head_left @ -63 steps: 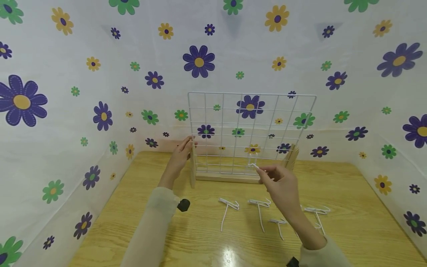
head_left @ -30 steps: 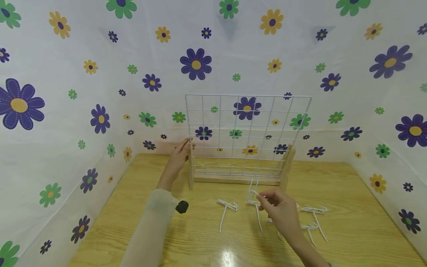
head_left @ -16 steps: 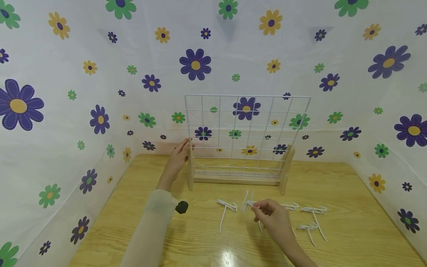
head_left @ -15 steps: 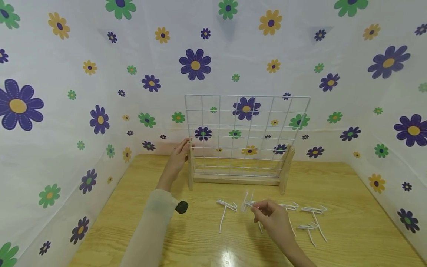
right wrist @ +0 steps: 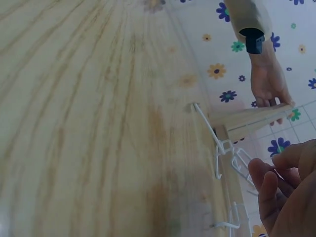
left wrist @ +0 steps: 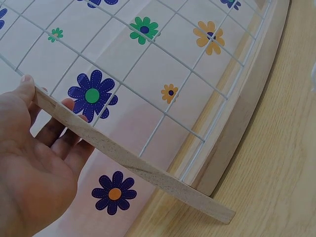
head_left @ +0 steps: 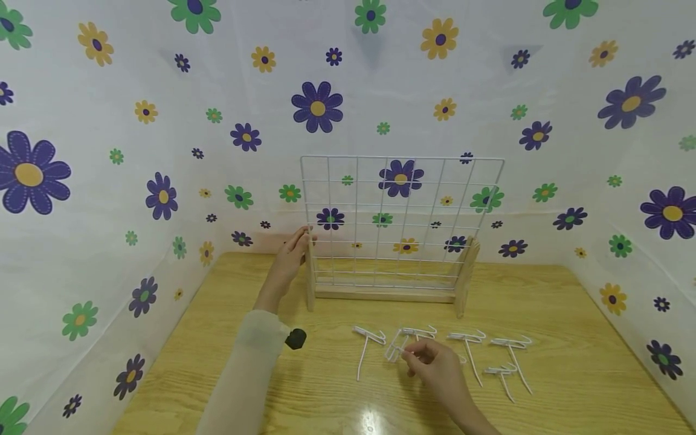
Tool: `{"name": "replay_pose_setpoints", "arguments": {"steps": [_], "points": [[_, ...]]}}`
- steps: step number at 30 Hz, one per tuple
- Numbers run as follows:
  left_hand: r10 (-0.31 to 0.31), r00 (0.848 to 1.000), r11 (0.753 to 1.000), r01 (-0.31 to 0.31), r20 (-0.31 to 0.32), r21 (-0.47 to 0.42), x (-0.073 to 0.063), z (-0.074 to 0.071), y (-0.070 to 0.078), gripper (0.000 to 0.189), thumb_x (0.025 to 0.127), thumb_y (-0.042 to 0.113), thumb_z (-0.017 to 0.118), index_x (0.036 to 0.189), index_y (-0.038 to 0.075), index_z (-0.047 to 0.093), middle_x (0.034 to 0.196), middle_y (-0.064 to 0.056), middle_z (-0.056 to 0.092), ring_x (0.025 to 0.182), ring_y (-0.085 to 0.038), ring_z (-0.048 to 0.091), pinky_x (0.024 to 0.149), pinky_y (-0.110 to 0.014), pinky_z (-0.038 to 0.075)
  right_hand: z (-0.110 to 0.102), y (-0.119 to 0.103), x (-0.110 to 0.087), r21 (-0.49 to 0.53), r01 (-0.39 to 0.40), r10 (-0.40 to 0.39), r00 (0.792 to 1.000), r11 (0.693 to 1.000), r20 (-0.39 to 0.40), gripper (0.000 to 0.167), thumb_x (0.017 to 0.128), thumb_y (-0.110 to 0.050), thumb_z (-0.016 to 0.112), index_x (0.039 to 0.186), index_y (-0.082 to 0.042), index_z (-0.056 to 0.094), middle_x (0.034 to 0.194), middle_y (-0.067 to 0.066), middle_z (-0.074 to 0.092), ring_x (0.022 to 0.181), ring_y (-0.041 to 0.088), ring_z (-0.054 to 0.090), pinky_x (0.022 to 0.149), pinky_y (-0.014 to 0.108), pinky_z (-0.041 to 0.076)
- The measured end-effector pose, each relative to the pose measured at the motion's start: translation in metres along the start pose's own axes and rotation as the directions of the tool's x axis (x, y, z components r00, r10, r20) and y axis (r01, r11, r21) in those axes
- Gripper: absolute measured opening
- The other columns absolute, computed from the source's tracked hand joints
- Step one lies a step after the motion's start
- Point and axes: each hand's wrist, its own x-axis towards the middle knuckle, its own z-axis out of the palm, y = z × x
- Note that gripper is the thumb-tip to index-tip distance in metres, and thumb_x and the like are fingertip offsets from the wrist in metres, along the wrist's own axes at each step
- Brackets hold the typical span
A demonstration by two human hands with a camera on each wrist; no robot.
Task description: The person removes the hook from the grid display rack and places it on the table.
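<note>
My left hand [head_left: 285,263] grips the left wooden post [left wrist: 123,158] of a white wire grid rack [head_left: 402,158]; in the left wrist view the thumb lies on one side and the fingers behind. With finger and thumb, my right hand [head_left: 440,371] pinches a white wire display hook [head_left: 395,349], its back frame facing away from me. That hook is low over the table, in front of the rack and apart from it. Just beyond it is another hook [head_left: 418,332], partly hidden by the right hand. No hooks hang on the grid.
More white hooks lie on the wooden table [head_left: 304,399]: one at the left [head_left: 362,357], others to the right, including a smaller hook [head_left: 501,370]. A flower-patterned sheet [head_left: 348,133] surrounds the table at the back and both sides.
My right hand has drawn the hook away from the lower grid, down and towards me, and it now sits lower above the table. My left hand has kept its grip on the post.
</note>
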Motion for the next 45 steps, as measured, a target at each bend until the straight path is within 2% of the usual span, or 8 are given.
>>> {"name": "replay_pose_setpoints", "arguments": {"steps": [9,14,21,24,27,33,39,45], "points": [[0.015,1.0,1.0,-0.015,0.004,-0.007,0.002,-0.001,-0.002,0.055,0.111,0.045,0.04,0.161,0.022,0.039,0.153,-0.01,0.051,0.148,-0.031,0.039,0.121,-0.049,0.035,0.004,0.005,-0.002,-0.015,-0.018,0.018,0.999,1.0,0.05,0.007,0.087,0.003,0.079,0.088,0.0,0.073,0.076,0.01,0.071,0.058,0.015,0.066,0.044,0.015,0.038],[0.007,1.0,1.0,-0.007,0.004,-0.02,0.003,-0.002,-0.003,0.054,0.111,0.045,0.041,0.161,0.023,0.04,0.153,-0.011,0.051,0.148,-0.03,0.039,0.121,-0.05,0.033,0.006,0.006,-0.002,-0.006,-0.028,0.028,0.997,1.0,0.073,0.006,0.088,0.003,0.077,0.091,0.002,0.072,0.08,0.012,0.073,0.059,0.018,0.068,0.046,0.016,0.045],[-0.011,1.0,0.999,0.012,0.026,-0.039,0.002,-0.002,0.002,0.052,0.114,0.035,0.037,0.162,0.018,0.035,0.155,-0.016,0.047,0.15,-0.033,0.036,0.122,-0.05,0.031,0.008,0.008,-0.006,-0.032,-0.015,0.018,0.996,0.999,0.09,0.006,0.089,0.003,0.076,0.093,0.002,0.072,0.081,0.009,0.073,0.059,0.017,0.067,0.041,0.013,0.034],[-0.008,1.0,0.999,0.008,0.022,-0.042,0.002,-0.002,0.001,0.052,0.114,0.035,0.038,0.162,0.017,0.036,0.155,-0.016,0.048,0.149,-0.033,0.037,0.122,-0.05,0.031,0.009,0.009,-0.007,-0.038,-0.014,0.017,0.996,0.999,0.085,0.006,0.089,0.003,0.076,0.094,0.002,0.072,0.081,0.008,0.073,0.059,0.017,0.067,0.041,0.013,0.033],[0.01,1.0,0.999,-0.009,0.009,-0.039,0.003,-0.002,-0.003,0.053,0.112,0.041,0.039,0.162,0.021,0.038,0.154,-0.014,0.049,0.149,-0.031,0.038,0.122,-0.05,0.032,0.01,0.008,-0.008,-0.082,-0.001,0.007,0.998,0.997,0.068,0.006,0.089,0.004,0.076,0.093,0.001,0.073,0.081,0.007,0.073,0.059,0.015,0.066,0.041,0.014,0.035],[0.016,1.0,1.0,-0.016,-0.002,-0.019,0.002,-0.001,-0.002,0.053,0.111,0.044,0.041,0.16,0.022,0.041,0.152,-0.012,0.052,0.147,-0.03,0.041,0.121,-0.049,0.035,0.011,0.002,-0.011,-0.268,0.083,-0.072,0.996,0.96,0.051,0.005,0.088,0.002,0.077,0.092,-0.001,0.076,0.078,0.004,0.074,0.05,0.005,0.055,0.039,0.014,0.036],[0.01,1.0,1.0,-0.01,0.001,-0.016,0.002,0.0,-0.002,0.054,0.111,0.045,0.042,0.161,0.024,0.04,0.152,-0.01,0.053,0.147,-0.029,0.042,0.12,-0.049,0.035,0.01,0.0,-0.013,-0.36,0.158,-0.142,0.987,0.919,0.072,0.005,0.088,-0.004,0.08,0.088,-0.001,0.077,0.074,0.001,0.073,0.045,-0.001,0.043,0.039,0.014,0.032],[0.003,1.0,1.0,-0.003,0.0,-0.017,0.001,0.0,-0.002,0.054,0.112,0.043,0.04,0.161,0.022,0.039,0.153,-0.011,0.051,0.148,-0.03,0.039,0.121,-0.048,0.034,0.01,0.004,-0.016,-0.398,0.158,-0.137,0.987,0.904,0.081,0.008,0.086,-0.006,0.082,0.082,-0.009,0.075,0.073,-0.005,0.072,0.054,-0.002,0.05,0.048,0.018,0.045]]}}
